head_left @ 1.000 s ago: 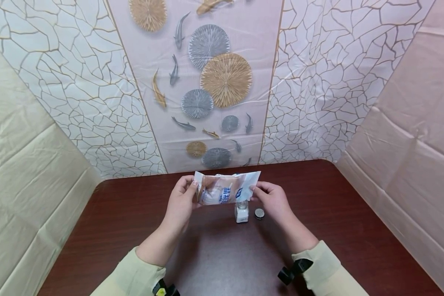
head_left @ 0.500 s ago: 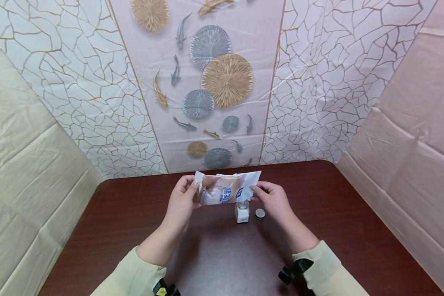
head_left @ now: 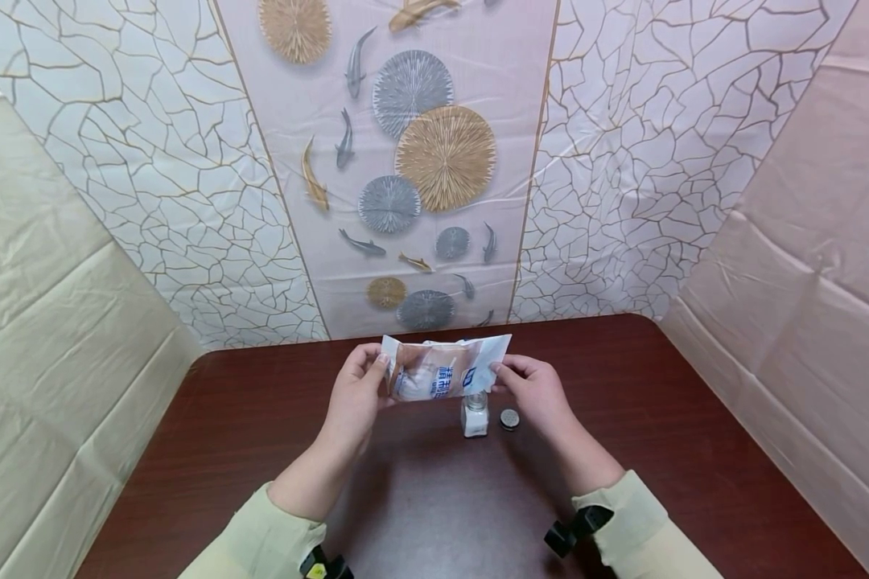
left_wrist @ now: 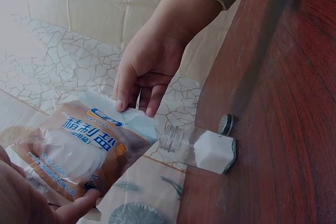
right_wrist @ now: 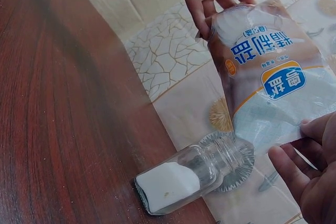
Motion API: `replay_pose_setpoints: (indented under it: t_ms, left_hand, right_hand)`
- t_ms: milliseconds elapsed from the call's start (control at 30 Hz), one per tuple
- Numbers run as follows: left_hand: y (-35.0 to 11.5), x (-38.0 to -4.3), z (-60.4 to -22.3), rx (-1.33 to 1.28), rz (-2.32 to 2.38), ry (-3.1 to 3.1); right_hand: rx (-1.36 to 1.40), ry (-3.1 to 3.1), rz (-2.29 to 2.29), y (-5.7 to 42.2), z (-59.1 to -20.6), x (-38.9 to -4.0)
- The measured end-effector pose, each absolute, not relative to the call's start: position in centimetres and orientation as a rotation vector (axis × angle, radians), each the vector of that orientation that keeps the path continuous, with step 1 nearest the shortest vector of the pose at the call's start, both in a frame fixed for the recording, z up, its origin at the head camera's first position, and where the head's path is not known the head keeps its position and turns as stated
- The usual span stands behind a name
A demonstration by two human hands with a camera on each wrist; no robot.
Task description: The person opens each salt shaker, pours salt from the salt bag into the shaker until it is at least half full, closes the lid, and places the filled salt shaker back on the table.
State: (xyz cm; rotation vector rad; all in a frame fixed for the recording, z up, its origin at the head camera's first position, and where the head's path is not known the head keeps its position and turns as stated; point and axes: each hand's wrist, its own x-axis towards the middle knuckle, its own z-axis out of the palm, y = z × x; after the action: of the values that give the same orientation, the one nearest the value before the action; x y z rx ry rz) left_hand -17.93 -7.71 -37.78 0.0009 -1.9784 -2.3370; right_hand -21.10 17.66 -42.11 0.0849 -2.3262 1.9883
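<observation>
A brown and white bag of salt (head_left: 434, 371) with blue lettering is held above the table between both hands. My left hand (head_left: 355, 396) pinches its left end, thumb in front and fingers behind. At the right end, the thumb and fingers of my right hand (head_left: 537, 392) pinch the pale corner of the bag. Below stands a small glass jar (right_wrist: 173, 184), upright and partly filled with white salt. The bag's lower right corner sits right at the jar's mouth in both wrist views. Beside the jar lies its round dark lid (left_wrist: 226, 124).
The dark red wooden table (head_left: 261, 450) carries the jar and lid near its middle. A patterned cloth backdrop (head_left: 434, 241) rises behind the far edge, with beige cloth walls (head_left: 789, 322) at both sides. A few white grains dot the tabletop in the right wrist view.
</observation>
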Motion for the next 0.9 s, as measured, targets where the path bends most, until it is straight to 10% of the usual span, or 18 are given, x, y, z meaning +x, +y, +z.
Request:
replay_pose_setpoints:
  t_ms: [900]
  left_hand:
    - [-7.71,-17.68,-37.81,-0.002,-2.313,-2.003]
  right_hand:
    - [0.092,-2.338,1.985,17.65,-41.94,-21.06]
